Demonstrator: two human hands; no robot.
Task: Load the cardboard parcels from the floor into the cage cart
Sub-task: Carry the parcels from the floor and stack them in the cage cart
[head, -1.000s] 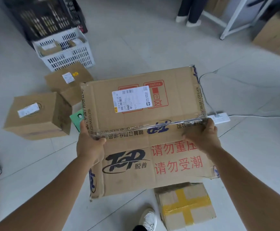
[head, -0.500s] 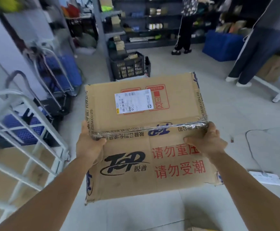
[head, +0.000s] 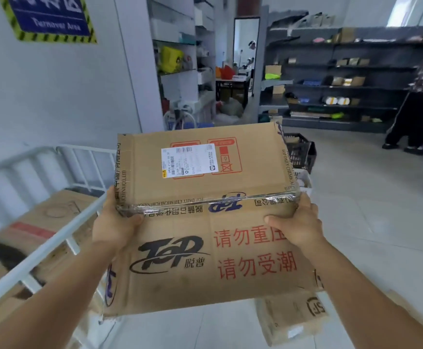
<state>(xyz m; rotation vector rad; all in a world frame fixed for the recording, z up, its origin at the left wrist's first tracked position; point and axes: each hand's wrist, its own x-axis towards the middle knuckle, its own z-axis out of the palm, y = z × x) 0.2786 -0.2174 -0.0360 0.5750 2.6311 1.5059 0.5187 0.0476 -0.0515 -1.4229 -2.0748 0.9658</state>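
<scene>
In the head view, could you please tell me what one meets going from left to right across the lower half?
Cage cart with parcels inside → left hand → held parcel → right hand → bare floor.

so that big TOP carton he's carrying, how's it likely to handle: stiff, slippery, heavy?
The carton is probably fairly stiff: its faces stay flat with the left hand and right hand holding only its sides. The glossy tape band may be slick under a grip. Dented corners suggest soft, worn board.
</scene>
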